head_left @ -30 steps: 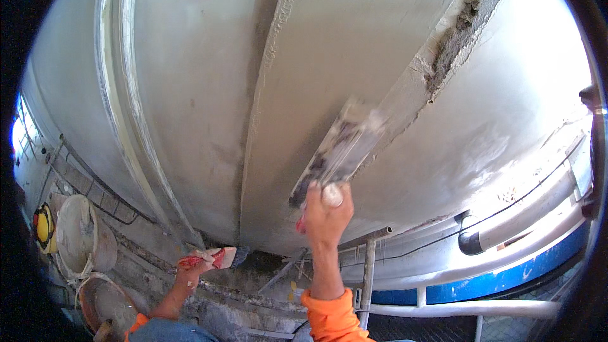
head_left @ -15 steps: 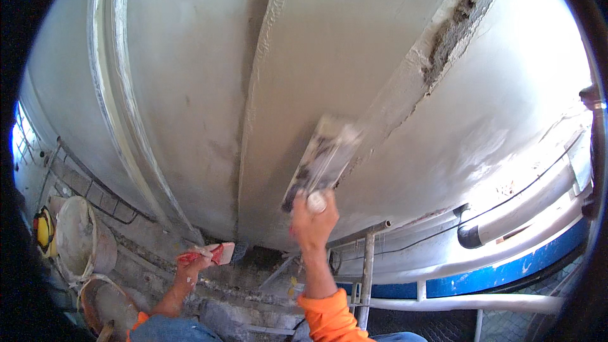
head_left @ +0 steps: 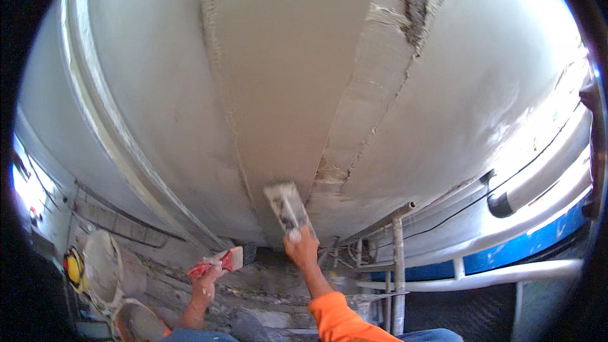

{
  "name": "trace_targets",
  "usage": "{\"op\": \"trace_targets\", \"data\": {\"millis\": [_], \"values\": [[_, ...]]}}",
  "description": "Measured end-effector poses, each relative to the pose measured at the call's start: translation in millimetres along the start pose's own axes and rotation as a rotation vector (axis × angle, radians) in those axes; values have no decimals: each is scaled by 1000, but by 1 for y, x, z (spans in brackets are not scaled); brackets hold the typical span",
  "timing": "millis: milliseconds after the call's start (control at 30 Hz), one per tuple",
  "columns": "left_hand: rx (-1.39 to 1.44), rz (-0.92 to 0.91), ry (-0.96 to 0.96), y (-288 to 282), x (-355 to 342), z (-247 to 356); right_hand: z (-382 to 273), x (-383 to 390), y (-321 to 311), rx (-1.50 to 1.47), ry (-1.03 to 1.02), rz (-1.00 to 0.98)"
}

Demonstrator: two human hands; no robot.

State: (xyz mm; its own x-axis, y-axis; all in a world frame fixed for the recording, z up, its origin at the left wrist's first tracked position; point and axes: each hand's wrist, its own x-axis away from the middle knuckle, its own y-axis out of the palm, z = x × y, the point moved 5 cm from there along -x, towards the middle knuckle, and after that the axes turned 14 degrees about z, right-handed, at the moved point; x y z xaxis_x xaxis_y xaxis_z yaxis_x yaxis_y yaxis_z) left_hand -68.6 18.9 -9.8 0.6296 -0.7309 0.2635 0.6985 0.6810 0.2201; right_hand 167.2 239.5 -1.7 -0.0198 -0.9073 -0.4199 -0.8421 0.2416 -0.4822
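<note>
My right hand (head_left: 302,248) is closed round the handle of a plastering trowel (head_left: 286,203), a long rectangular metal blade smeared with grey plaster. The blade lies at or close against the lower part of a beige plastered strip (head_left: 288,82) on the wall; contact is hard to make out. At lower left, my left hand (head_left: 206,275) grips a wide flat brush (head_left: 234,259) with a red handle, a pale band and dark bristles, held off the wall. Right of the strip runs a rough unfinished band with a grey gouge (head_left: 423,3).
A plaster-coated bucket (head_left: 103,269) and an open container (head_left: 140,322) stand at lower left, beside a yellow and black object (head_left: 74,269). Scaffold pipes (head_left: 398,272) rise at right, near a white rail (head_left: 481,273) and a blue curved surface (head_left: 538,237). A pale vertical moulding (head_left: 114,114) lines the wall's left.
My right hand has swept the trowel down the wall, and the blade now tilts up-left instead of up-right. The view has shifted; my left hand still holds the brush.
</note>
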Motion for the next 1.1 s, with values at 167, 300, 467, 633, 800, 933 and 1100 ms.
{"op": "trace_targets", "data": {"millis": [167,300,467,633,800,933,1100], "values": [[-51,181,365,-9,0,53,-29,44,0,-423,98,-251],[-363,188,849,24,28,110,-81,47,6,-1044,696,-982],[-219,-72,1098,84,40,162,-121,48,-8,-1129,637,-1162],[-192,-689,877,102,74,160,-121,-22,-76,-1274,519,-575],[-37,-726,338,106,55,92,-145,-140,-197,-1162,217,-212],[-260,-674,598,92,58,65,-152,-188,-212,-615,128,81],[-336,-654,663,88,58,56,-143,-198,-179,-671,-1,196]]}}
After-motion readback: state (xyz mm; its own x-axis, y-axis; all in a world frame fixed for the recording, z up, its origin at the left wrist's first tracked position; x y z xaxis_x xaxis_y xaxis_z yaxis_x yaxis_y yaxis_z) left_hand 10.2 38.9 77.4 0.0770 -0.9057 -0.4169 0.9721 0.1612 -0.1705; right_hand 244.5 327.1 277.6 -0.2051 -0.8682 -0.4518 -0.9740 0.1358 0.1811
